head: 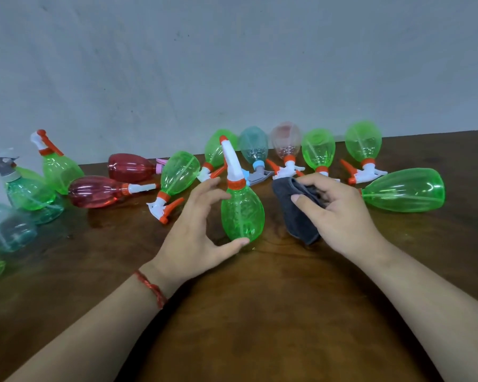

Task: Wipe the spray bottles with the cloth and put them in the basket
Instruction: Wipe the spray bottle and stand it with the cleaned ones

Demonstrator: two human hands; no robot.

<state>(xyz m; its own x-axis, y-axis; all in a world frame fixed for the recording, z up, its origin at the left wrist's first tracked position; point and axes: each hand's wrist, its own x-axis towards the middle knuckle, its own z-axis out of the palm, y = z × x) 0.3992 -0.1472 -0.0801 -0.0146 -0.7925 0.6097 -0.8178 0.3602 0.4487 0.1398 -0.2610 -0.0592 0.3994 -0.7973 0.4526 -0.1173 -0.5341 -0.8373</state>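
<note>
A green spray bottle (242, 213) with a white and orange trigger head stands upright on the brown table (260, 312). My left hand (193, 232) curls around its left side, thumb touching the base, fingers spread near the neck. My right hand (340, 216) grips a dark grey cloth (295, 213) just right of the bottle, a small gap between them. Several more spray bottles lie along the back of the table: green (403, 193), red (94, 191) and pale blue (254, 146). No basket is in view.
A cluster of green and teal bottles (25, 194) crowds the left edge, partly cut off. A grey wall (232, 64) rises right behind the table's far edge. Bare wood shows between my forearms.
</note>
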